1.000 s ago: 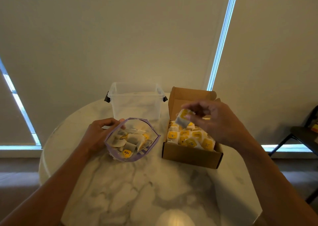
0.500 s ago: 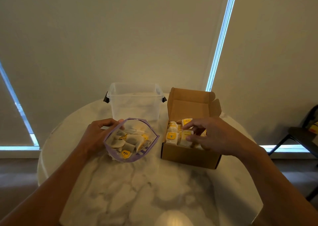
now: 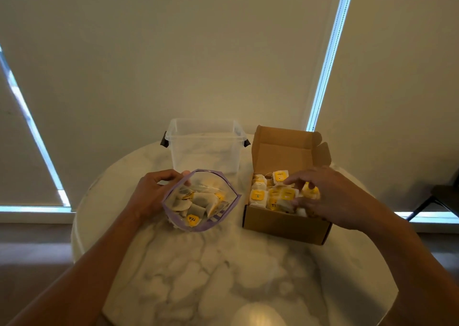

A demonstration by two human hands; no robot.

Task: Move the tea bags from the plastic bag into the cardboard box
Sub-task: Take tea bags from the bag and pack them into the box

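A clear plastic bag with a purple rim stands open on the marble table, with several tea bags with yellow tags inside. My left hand grips the bag's left rim and holds its mouth open. To the right is an open cardboard box, its lid flap up, packed with several yellow-tagged tea bags. My right hand is low over the box's right half, fingers spread and touching the tea bags there. It hides that part of the box.
A clear plastic tub with dark side latches stands behind the bag. The round marble table ends close behind the tub and box. A dark chair is at the far right, with window blinds behind.
My right hand, which pinched a tea bag above the box, has come down into the box and spread its fingers over the tea bags. My left hand and the plastic bag stayed put.
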